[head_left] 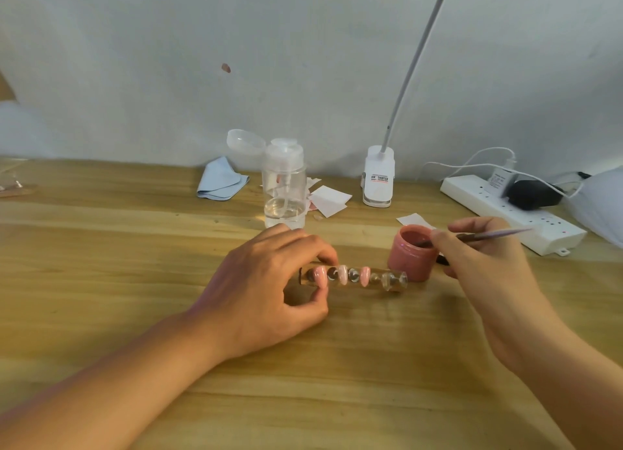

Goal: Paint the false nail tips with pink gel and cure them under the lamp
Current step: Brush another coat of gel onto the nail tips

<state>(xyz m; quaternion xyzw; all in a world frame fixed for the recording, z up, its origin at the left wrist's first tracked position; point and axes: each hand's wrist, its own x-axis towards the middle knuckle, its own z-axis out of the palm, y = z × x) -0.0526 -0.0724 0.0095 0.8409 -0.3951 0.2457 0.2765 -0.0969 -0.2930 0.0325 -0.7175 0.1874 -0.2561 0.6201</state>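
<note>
A clear holder bar (pixel 371 280) lies on the wooden table and carries several false nail tips (pixel 343 274); three look pink and the ones toward the right end look clear. My left hand (pixel 269 287) pinches the bar's left end between thumb and fingers. Just right of the bar stands an open pot of pink gel (pixel 409 255). My right hand (pixel 485 257) grips a thin brush (pixel 488 236), whose tip dips into the pot's mouth.
At the back stand a clear pump bottle (pixel 285 183) with its lid flipped open, a blue cloth (pixel 220 180), white wipes (pixel 328 198) and a white clip lamp (pixel 378 178) with a long neck. A white power strip (pixel 515 213) with plugs lies at the right.
</note>
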